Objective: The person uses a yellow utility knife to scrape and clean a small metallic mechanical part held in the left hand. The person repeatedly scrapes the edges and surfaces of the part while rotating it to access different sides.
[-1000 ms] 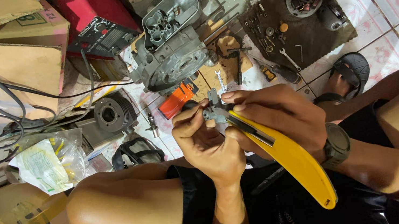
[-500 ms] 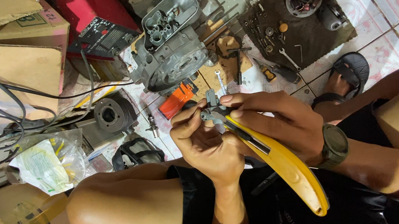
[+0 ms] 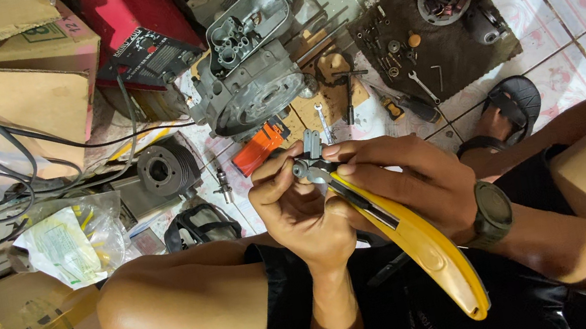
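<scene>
the left hand point(image 3: 301, 211) pinches a small metal part point(image 3: 306, 160) at its fingertips, over the lap near the engine case point(image 3: 248, 92). the right hand point(image 3: 408, 180) grips yellow-handled pliers point(image 3: 420, 246) closed on it. the part looks light, stiff and easily dropped; best held by its edges.

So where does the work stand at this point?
Already apart: the engine case lies open on the floor, small parts spread on a dark mat. In hand: the right hand grips yellow-handled pliers on a small metal part that the left hand steadies. Left: everything lies loose, nothing reassembled.
</scene>
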